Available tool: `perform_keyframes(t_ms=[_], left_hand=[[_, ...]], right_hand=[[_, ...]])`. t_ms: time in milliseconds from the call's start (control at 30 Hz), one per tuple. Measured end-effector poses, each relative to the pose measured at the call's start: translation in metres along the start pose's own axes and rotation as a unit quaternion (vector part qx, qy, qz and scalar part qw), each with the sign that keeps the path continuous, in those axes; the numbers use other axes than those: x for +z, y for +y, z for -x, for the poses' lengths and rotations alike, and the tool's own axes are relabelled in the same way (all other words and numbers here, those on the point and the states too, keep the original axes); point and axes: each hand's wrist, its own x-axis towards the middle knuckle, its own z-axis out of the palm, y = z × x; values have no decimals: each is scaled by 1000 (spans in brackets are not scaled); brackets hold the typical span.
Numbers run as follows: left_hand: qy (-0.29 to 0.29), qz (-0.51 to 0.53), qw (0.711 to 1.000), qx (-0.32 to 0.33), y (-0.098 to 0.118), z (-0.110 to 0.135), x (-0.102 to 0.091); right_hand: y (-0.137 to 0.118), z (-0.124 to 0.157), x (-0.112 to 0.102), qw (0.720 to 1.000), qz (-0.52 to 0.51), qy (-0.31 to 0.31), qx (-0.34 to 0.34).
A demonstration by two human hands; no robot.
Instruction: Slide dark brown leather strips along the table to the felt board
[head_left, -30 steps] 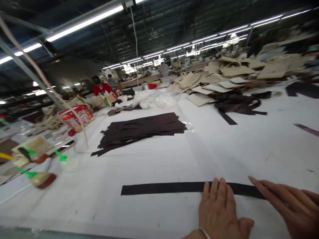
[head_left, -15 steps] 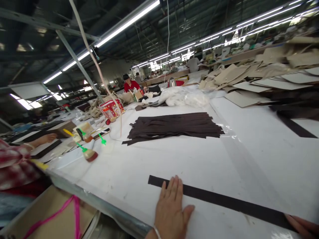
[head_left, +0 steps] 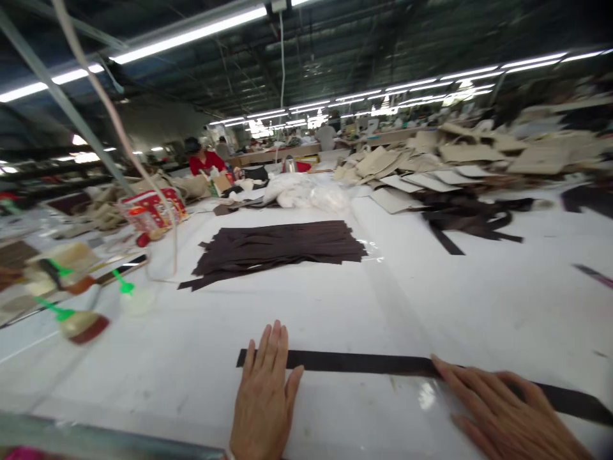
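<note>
A long dark brown strip [head_left: 354, 362] lies flat across the near part of the white table [head_left: 201, 338]. My left hand [head_left: 264, 390] rests flat near the strip's left end, fingers stretched out over it. My right hand [head_left: 502, 409] lies over the strip further right, its fingers extended and the fingertips touching the strip. Part of the strip is hidden beneath that hand, and its right end runs toward the picture's edge. Beyond both hands sits a stack of similar dark strips [head_left: 282, 246], laid side by side.
Squeeze bottles with green nozzles, one holding reddish-brown liquid [head_left: 86, 326], stand at the left. A red patterned bag [head_left: 153, 211] and clear plastic wrapping [head_left: 306, 191] lie behind. Loose dark strips [head_left: 472, 214] and beige panels [head_left: 383, 163] cover the back right. A person in red [head_left: 205, 160] is far off.
The view has swung to the right, so the bottles and stack appear further left. My right hand has come fully into view over the strip. My left hand still presses near its left end.
</note>
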Motion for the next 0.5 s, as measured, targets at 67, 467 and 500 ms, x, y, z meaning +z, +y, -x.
perform_keyframes(t_ms=[67, 467, 500], left_hand=[[27, 50, 993, 99, 31, -11, 2], [91, 75, 968, 221, 65, -18, 22], [95, 78, 967, 223, 62, -18, 22]], right_hand=[[-1, -1, -17, 998, 39, -26, -30], [-55, -55, -14, 994, -30, -88, -51], [-50, -47, -13, 994, -36, -97, -43]])
